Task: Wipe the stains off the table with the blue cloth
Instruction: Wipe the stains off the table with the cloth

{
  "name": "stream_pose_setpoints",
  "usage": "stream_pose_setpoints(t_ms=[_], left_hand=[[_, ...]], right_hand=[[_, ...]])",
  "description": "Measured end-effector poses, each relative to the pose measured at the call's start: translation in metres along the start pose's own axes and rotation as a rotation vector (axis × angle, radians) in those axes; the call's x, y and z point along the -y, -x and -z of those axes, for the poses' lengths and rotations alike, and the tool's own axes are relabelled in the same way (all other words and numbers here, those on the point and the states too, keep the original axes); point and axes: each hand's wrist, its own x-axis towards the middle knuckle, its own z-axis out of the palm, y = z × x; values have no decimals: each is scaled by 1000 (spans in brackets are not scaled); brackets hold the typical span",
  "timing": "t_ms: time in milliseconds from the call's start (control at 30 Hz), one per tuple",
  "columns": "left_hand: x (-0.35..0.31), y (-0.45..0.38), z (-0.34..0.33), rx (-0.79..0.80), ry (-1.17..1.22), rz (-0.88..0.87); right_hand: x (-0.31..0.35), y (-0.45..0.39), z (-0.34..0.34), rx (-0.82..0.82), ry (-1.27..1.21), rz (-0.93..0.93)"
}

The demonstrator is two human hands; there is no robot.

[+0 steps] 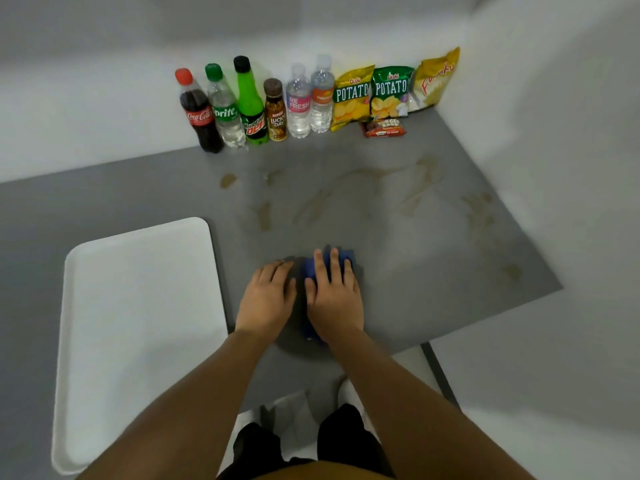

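Plain white walls (86, 81) fill the top of the frame and meet in a corner at upper right, lit softly and evenly. A pale grey floor (554, 393) shows at lower right, crossed by a dark strip (441, 372).

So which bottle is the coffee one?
Look at the row of bottles against the back wall of the grey table. Fourth from the left, between the bright green Mountain Dew and a clear water bottle, stands the coffee bottle: shortest, brown-capped, golden-brown.
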Motion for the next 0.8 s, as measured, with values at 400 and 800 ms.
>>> stream_pose_setpoints(t_ms=[400,800], left_hand=[[-89,9,-76,6,-114,81],[-22,22,-61,-118,-244,243]], right_hand=[[-103,-48,45,44,111,74],[-94,-57,16,-59,135,139]])
